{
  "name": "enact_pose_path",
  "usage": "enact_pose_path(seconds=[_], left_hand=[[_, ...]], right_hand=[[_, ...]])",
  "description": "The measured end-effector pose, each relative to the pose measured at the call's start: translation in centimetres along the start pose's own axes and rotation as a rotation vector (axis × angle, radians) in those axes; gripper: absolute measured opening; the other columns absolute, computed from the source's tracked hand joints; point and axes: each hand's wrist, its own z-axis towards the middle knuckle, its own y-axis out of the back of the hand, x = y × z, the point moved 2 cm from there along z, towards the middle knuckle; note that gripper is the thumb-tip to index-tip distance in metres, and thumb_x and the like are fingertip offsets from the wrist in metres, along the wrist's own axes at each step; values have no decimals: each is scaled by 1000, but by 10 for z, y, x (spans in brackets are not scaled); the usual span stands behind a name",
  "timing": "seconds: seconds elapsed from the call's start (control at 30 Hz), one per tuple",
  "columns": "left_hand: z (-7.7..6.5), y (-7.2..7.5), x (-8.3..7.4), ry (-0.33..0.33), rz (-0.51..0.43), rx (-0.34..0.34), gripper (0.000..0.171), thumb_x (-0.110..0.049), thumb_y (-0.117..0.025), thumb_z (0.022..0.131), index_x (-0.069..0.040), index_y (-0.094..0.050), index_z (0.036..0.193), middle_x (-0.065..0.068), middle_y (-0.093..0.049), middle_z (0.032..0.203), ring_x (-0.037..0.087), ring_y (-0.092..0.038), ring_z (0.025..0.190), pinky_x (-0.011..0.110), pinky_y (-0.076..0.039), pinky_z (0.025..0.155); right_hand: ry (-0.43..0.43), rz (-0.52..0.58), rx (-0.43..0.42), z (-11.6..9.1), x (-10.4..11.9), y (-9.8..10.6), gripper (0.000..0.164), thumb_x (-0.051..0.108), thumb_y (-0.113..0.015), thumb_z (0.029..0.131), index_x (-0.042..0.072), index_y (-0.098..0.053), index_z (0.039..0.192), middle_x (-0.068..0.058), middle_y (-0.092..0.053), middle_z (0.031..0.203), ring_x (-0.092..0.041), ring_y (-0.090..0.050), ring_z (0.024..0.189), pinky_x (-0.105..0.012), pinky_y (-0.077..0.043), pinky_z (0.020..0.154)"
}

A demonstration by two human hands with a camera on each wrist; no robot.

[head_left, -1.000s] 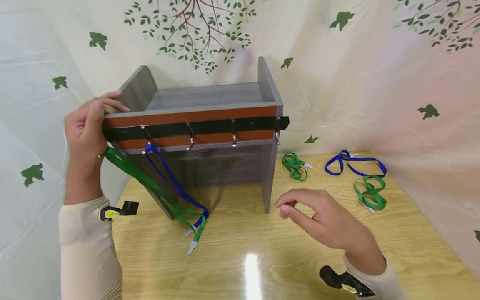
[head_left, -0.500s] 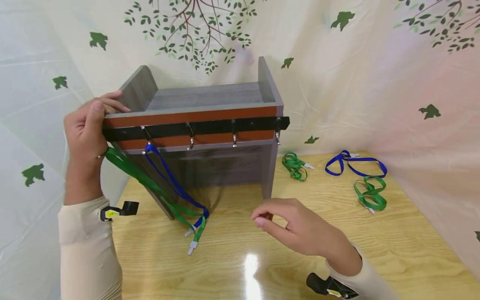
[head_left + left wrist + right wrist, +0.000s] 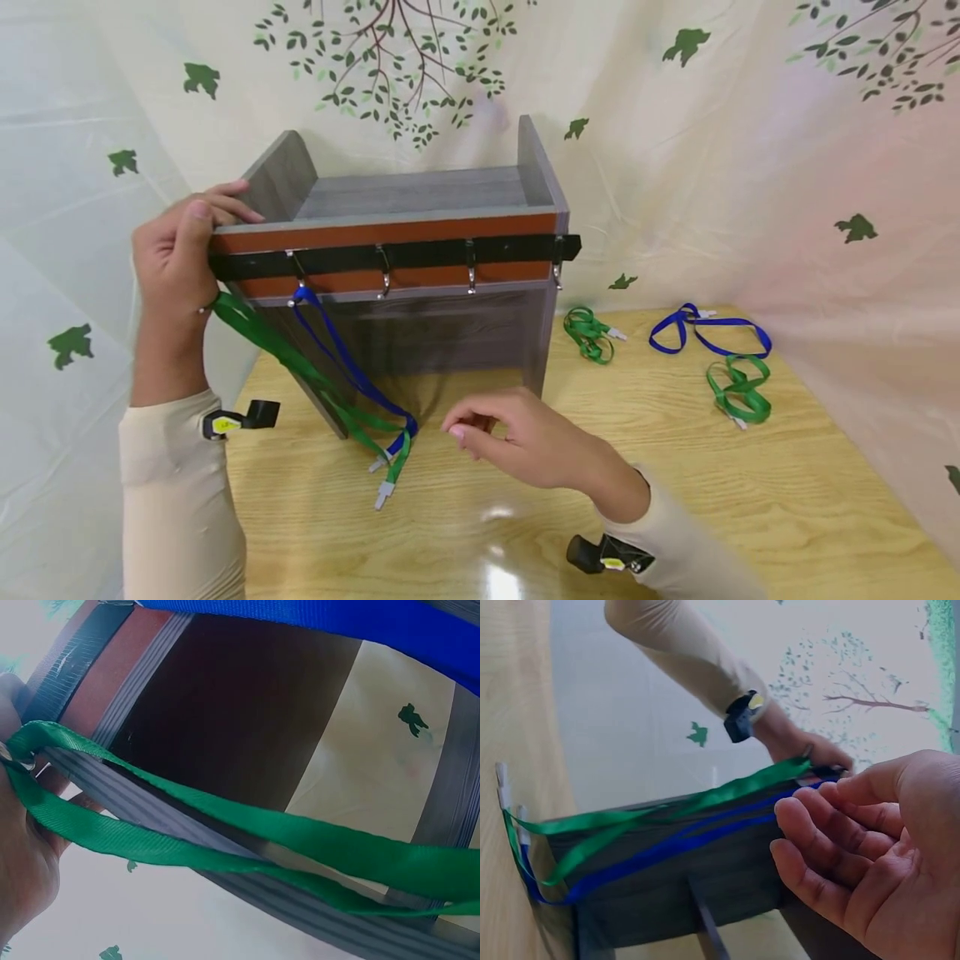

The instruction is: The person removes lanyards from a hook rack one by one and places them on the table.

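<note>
A grey wooden shelf (image 3: 420, 187) stands on the table, a black hook rail (image 3: 345, 260) across its orange-brown front. My left hand (image 3: 174, 262) grips the shelf's upper left corner, fingers over the edge. Beside that wrist hangs a green lanyard (image 3: 264, 335); in the left wrist view it loops over a metal hook (image 3: 22, 759). From the hook to its right hangs a blue lanyard (image 3: 348, 367). Both lanyards' ends rest on the table. My right hand (image 3: 525, 437), fingers loosely curled and holding nothing, hovers over the table in front of the shelf, right of the lanyard ends.
On the right of the wooden table (image 3: 675, 475) lie two bunched green lanyards (image 3: 587, 333) and a blue lanyard (image 3: 731, 336). Three hooks (image 3: 471, 271) farther right on the rail carry nothing. A leaf-patterned cloth (image 3: 675, 150) rises behind.
My right hand has moved left over the table, from beside the shelf's right side to before its middle. My left hand keeps its grip, and the lanyards have stayed put.
</note>
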Motion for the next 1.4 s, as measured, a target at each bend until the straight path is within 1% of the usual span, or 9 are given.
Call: enact_pose_path(seconds=[0.17,0.4,0.67,0.8,0.97,1.1,1.23,1.33,1.4], left_hand=[[-1,0,1,1,12,5,42,-9,-45,102,7,-69,72,-3,-80,86,23,-73,117,26,-55,107],[1,-1,0,-7,16,3,42,-8,-45,102,6,-69,71,-4,-80,85,21,-73,116,28,-54,109],[2,-4,-3,-5,6,5,41,-8,-44,102,2,-71,72,-5,-80,85,20,-73,116,27,-54,109],[1,-4,-3,-8,-2,-1,41,-6,-43,101,0,-71,71,-4,-80,84,20,-74,115,27,-54,109],[1,-2,-3,-8,12,-2,41,-6,-43,101,0,-71,72,-5,-80,85,20,-74,115,27,-54,110],[1,-1,-2,-7,10,-3,42,-7,-43,101,2,-72,72,-5,-80,85,20,-74,116,27,-54,109],[1,-1,-1,-6,-3,-5,42,-7,-43,101,2,-71,72,-3,-80,85,22,-74,115,29,-53,111],[1,-2,-1,-1,-1,-8,41,-6,-42,101,0,-72,72,-3,-80,84,22,-74,115,28,-54,110],[0,-1,0,3,7,-9,41,-7,-42,101,-1,-72,72,-3,-80,85,22,-73,116,28,-54,109]], right_hand=[[-54,-13,19,19,-8,-13,25,23,-55,110,14,-72,125,2,-70,87,1,-61,74,-23,-57,69],[-16,-12,-6,52,-12,-27,36,21,-55,109,12,-63,143,-3,-66,139,-4,-55,78,-20,-52,70],[-65,117,-50,82,-14,-39,52,26,-54,110,20,-45,161,-7,-70,81,-14,-70,75,-22,-50,55],[-89,173,-29,95,-13,-47,56,28,-53,111,23,-38,165,-2,-68,74,-10,-70,73,-23,-49,52],[-150,201,-4,106,-13,-57,59,32,-54,110,24,-36,165,-4,-71,80,-9,-64,66,-21,-43,48],[-187,324,-26,114,-14,-64,57,27,-57,110,19,-40,163,-12,-74,119,-9,-66,66,-21,-50,54],[-211,485,-50,119,-15,-68,55,19,-58,108,15,-43,160,-16,-59,150,-10,-66,66,-26,-53,60],[-211,544,-29,119,-16,-70,53,16,-59,108,13,-44,158,-13,-63,140,-9,-60,64,-25,-50,59],[-208,557,-8,117,-15,-71,50,16,-58,108,9,-47,156,-11,-67,115,-9,-54,62,-24,-46,58]])
